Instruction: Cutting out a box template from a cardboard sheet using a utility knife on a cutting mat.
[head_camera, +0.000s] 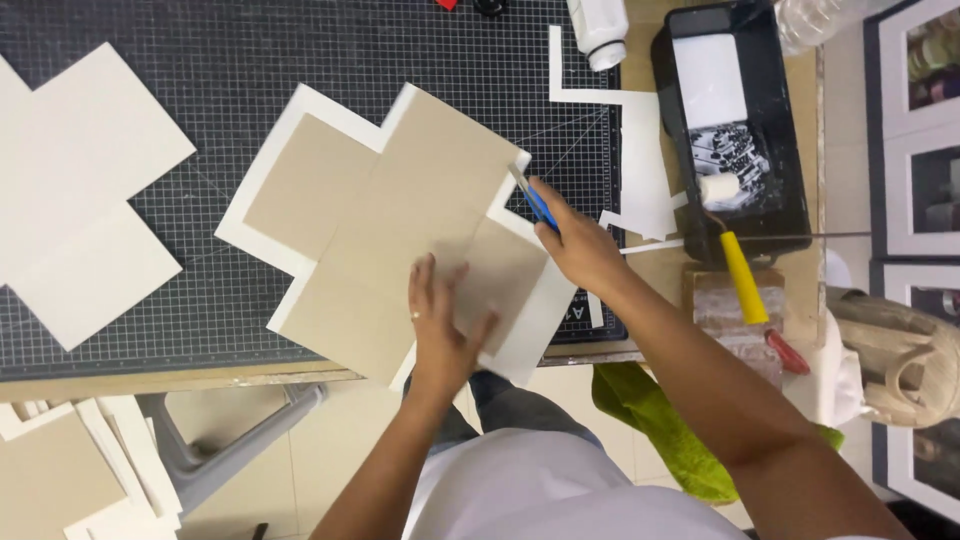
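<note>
A cross-shaped brown cardboard piece (400, 220) lies on a slightly larger white sheet (262, 170) on the dark gridded cutting mat (300, 50). My left hand (440, 325) presses flat on the cardboard's near arm, fingers spread. My right hand (580, 245) grips a blue-handled craft knife (533, 200) with its blade at the white border on the cardboard's right side.
A plain white cross-shaped sheet (80, 190) lies at the mat's left. White offcuts (640, 150) sit right of the mat. A black paint tray (790, 150) holds a small roller with a yellow handle (743, 280). A white bottle (600, 30) stands at the back. Green cloth (650, 415) hangs below the table.
</note>
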